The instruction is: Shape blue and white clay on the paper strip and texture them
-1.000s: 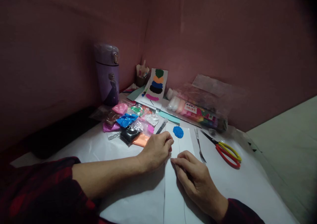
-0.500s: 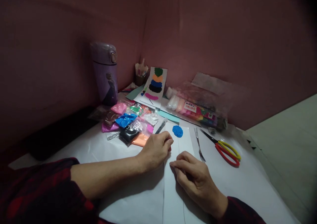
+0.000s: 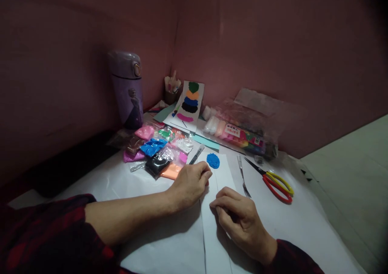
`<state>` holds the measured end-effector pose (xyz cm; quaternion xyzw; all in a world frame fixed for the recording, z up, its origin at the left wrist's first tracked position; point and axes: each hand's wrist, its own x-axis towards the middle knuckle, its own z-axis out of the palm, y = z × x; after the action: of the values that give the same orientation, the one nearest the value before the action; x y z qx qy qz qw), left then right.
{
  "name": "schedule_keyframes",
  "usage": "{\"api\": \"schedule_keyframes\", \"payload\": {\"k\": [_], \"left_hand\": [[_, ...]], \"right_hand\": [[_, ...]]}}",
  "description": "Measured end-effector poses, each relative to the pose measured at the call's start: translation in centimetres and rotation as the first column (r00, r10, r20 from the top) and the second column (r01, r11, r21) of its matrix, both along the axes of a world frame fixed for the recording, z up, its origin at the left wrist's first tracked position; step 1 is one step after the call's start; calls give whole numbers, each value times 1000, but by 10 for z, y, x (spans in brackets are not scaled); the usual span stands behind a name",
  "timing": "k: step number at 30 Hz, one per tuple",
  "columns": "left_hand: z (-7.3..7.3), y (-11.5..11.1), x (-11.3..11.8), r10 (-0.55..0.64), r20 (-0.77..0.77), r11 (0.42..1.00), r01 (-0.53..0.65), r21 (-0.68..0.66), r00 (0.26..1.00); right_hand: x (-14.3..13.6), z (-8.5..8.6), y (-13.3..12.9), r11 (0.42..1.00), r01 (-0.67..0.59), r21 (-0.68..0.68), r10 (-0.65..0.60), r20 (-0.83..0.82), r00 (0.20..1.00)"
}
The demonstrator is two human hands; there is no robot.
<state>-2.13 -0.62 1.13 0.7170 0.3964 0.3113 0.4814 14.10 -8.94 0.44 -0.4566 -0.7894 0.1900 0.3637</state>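
A long white paper strip [image 3: 212, 225] lies on the white-covered table, with a round blue clay patch [image 3: 213, 161] near its far end. My left hand [image 3: 190, 185] rests at the strip's left edge, fingers pinched together; whatever they hold is hidden. My right hand [image 3: 242, 221] is over the strip's right side, thumb and forefinger pressed together on something too small to make out. A dark pen [image 3: 197, 154] lies just beyond my left hand. Beyond my right hand is a metal fork [image 3: 243, 177].
Bagged coloured clay [image 3: 156, 152] lies at the left, before a purple bottle [image 3: 129, 90]. Behind are a card with coloured patches [image 3: 190, 104] and a plastic clay package [image 3: 239, 134]. Red and yellow scissors [image 3: 275, 185] lie to the right.
The strip's far end, with the blue patch, has swung slightly left. The red bit seen by my left fingertips earlier no longer shows. Both hands stay nearly in place.
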Motion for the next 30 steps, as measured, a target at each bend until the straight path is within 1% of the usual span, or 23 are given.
{"api": "schedule_keyframes", "payload": {"k": [3, 8, 12, 15, 17, 20, 22, 26, 30], "left_hand": [[0, 1, 1, -3, -10, 1000, 3, 4, 1000], [0, 1, 0, -6, -26, 1000, 6, 2, 1000], [0, 0, 0, -9, -32, 1000, 9, 16, 999], [0, 0, 1, -9, -34, 1000, 9, 18, 999], [0, 0, 1, -9, -38, 1000, 10, 20, 999], [0, 1, 0, -13, -39, 999, 14, 34, 999], [0, 1, 0, -10, -38, 999, 12, 43, 999], [0, 1, 0, -7, -41, 999, 9, 39, 999], [0, 1, 1, -8, -52, 999, 10, 40, 999]], "right_hand": [[0, -1, 0, 1000, 24, 20, -24, -13, 1000], [0, -3, -1, 999, -27, 20, 26, 40, 999], [-2, -2, -1, 998, 33, 51, -36, 50, 998], [-3, -2, -1, 997, 20, 69, -26, 88, 996], [-3, -2, -1, 998, 7, 58, -12, 81, 997], [-2, -2, -1, 997, 48, 57, -51, 50, 997], [-2, -1, -1, 994, 63, 86, -68, 65, 996], [-3, -1, -2, 995, 17, 97, -26, 92, 995], [-3, -3, -2, 994, 73, 85, -79, 63, 995]]}}
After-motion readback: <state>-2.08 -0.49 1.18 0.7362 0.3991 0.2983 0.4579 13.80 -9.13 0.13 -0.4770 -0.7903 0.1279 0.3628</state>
